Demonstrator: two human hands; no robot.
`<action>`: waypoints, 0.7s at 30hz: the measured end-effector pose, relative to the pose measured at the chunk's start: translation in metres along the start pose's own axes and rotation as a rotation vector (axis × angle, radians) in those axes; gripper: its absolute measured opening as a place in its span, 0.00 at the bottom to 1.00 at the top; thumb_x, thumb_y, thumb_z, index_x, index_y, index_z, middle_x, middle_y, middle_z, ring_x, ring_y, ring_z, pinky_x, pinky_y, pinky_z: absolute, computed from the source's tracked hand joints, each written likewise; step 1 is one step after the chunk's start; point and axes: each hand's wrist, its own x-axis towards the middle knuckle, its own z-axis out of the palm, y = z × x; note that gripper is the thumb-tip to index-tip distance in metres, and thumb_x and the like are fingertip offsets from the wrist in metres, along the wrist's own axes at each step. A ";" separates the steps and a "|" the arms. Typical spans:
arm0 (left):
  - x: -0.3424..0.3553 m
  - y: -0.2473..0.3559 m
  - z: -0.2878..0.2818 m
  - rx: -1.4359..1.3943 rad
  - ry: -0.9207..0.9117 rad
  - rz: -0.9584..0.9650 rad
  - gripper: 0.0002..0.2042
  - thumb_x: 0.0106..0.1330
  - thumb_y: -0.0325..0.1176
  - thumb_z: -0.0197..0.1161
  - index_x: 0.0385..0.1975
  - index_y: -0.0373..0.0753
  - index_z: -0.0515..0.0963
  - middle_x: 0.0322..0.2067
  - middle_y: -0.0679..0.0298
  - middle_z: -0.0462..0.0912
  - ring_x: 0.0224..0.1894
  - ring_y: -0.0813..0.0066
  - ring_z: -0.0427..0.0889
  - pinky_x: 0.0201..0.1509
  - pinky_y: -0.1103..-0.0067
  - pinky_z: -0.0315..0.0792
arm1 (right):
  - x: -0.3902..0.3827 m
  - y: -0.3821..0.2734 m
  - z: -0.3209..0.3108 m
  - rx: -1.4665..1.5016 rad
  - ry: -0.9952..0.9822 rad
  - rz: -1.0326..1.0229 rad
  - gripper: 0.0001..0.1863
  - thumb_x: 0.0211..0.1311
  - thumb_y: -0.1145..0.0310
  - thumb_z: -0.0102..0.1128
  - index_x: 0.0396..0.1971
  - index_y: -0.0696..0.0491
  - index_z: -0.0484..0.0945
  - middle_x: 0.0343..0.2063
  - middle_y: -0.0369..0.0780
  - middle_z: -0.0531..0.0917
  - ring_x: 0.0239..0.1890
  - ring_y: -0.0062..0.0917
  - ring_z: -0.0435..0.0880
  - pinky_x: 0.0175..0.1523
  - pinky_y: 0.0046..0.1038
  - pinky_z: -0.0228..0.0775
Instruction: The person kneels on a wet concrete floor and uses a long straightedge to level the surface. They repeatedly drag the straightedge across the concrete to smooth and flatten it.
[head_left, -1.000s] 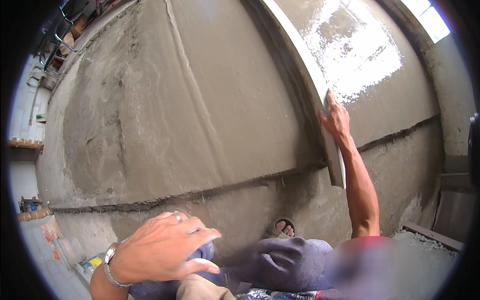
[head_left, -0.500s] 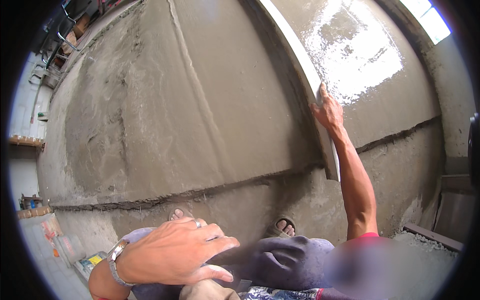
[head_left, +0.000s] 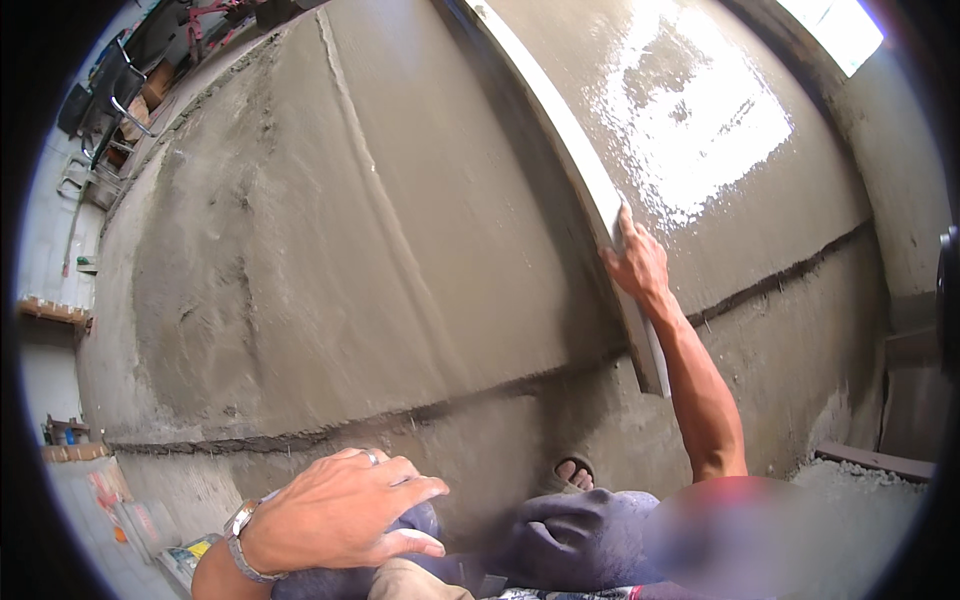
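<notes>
A long, pale straightedge (head_left: 560, 125) lies lengthwise across the wet grey screed (head_left: 470, 230), its near end overhanging a rough, broken edge. My right hand (head_left: 635, 260) grips it near that end, with the index finger along its top. At the bottom left, my left hand (head_left: 355, 510), wearing a ring and a metal watch, is held over my bent leg with its fingers apart and slightly curled, holding nothing. A narrow ridge (head_left: 353, 120) runs through the screed left of the straightedge. Glare hides part of the surface on the right.
My sandalled foot (head_left: 574, 474) stands on the lower strip below the broken edge. Chairs and clutter (head_left: 125, 95) line the far left, with wooden planks (head_left: 55, 312) along that side. A wall (head_left: 905, 200) with a bright opening is at right, and a dark rail (head_left: 875, 462) lies at lower right.
My right hand and the straightedge have moved leftward across the screed. My left hand shifted slightly right, then back left. The whole view has shifted a little too.
</notes>
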 end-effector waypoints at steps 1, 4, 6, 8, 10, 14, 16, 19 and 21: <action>-0.002 -0.002 -0.002 0.015 0.021 -0.007 0.28 0.62 0.57 0.63 0.50 0.39 0.78 0.34 0.59 0.81 0.35 0.60 0.82 0.43 0.70 0.75 | 0.000 -0.001 -0.002 0.000 -0.016 0.010 0.46 0.55 0.63 0.67 0.71 0.60 0.54 0.45 0.54 0.80 0.47 0.48 0.82 0.52 0.44 0.74; 0.004 0.001 -0.001 -0.046 -0.024 0.017 0.28 0.63 0.59 0.61 0.52 0.42 0.78 0.44 0.58 0.83 0.45 0.58 0.83 0.51 0.68 0.75 | 0.014 0.001 0.000 0.015 0.028 -0.017 0.46 0.56 0.61 0.67 0.71 0.60 0.55 0.46 0.54 0.80 0.47 0.48 0.82 0.52 0.44 0.74; 0.011 0.002 -0.001 -0.065 -0.058 0.032 0.28 0.64 0.59 0.61 0.53 0.42 0.78 0.45 0.58 0.83 0.45 0.57 0.82 0.52 0.68 0.74 | 0.018 -0.003 0.003 -0.002 0.051 -0.037 0.46 0.56 0.60 0.66 0.71 0.60 0.55 0.47 0.55 0.80 0.48 0.49 0.82 0.53 0.45 0.74; 0.011 0.000 -0.001 -0.061 -0.078 0.011 0.28 0.65 0.59 0.60 0.53 0.42 0.78 0.44 0.58 0.83 0.45 0.57 0.82 0.52 0.68 0.74 | 0.013 -0.004 0.001 0.022 0.008 -0.015 0.46 0.56 0.60 0.66 0.71 0.60 0.55 0.47 0.55 0.80 0.48 0.49 0.82 0.53 0.45 0.74; 0.005 -0.004 -0.003 -0.034 -0.084 -0.049 0.27 0.65 0.58 0.60 0.53 0.42 0.78 0.44 0.57 0.83 0.45 0.57 0.82 0.52 0.68 0.74 | 0.010 -0.004 0.002 0.034 -0.015 -0.008 0.46 0.56 0.60 0.66 0.71 0.60 0.55 0.47 0.55 0.80 0.48 0.49 0.82 0.53 0.45 0.74; 0.005 -0.004 -0.001 -0.050 -0.046 -0.007 0.27 0.65 0.58 0.60 0.53 0.42 0.78 0.44 0.57 0.83 0.45 0.57 0.82 0.52 0.68 0.74 | 0.017 0.004 0.004 0.040 0.005 -0.019 0.46 0.55 0.60 0.66 0.71 0.60 0.55 0.47 0.56 0.80 0.48 0.50 0.82 0.53 0.45 0.74; 0.011 0.000 0.000 -0.080 -0.063 0.025 0.27 0.65 0.58 0.60 0.53 0.42 0.78 0.44 0.57 0.83 0.45 0.57 0.82 0.51 0.68 0.74 | 0.027 -0.006 0.006 0.025 0.028 -0.045 0.46 0.55 0.61 0.66 0.71 0.60 0.55 0.46 0.56 0.80 0.48 0.50 0.82 0.53 0.45 0.74; 0.015 -0.003 -0.004 -0.056 -0.103 -0.015 0.28 0.65 0.58 0.61 0.54 0.41 0.78 0.44 0.57 0.83 0.46 0.57 0.82 0.51 0.68 0.74 | 0.022 -0.002 0.015 -0.005 0.053 -0.067 0.46 0.55 0.61 0.66 0.71 0.60 0.54 0.47 0.56 0.80 0.48 0.50 0.82 0.54 0.45 0.74; 0.007 -0.007 -0.005 -0.024 -0.079 -0.073 0.27 0.65 0.58 0.61 0.53 0.41 0.78 0.43 0.57 0.83 0.45 0.57 0.82 0.51 0.69 0.74 | 0.013 -0.006 0.013 0.008 0.016 -0.049 0.46 0.55 0.61 0.66 0.71 0.60 0.54 0.47 0.56 0.80 0.48 0.50 0.82 0.54 0.45 0.74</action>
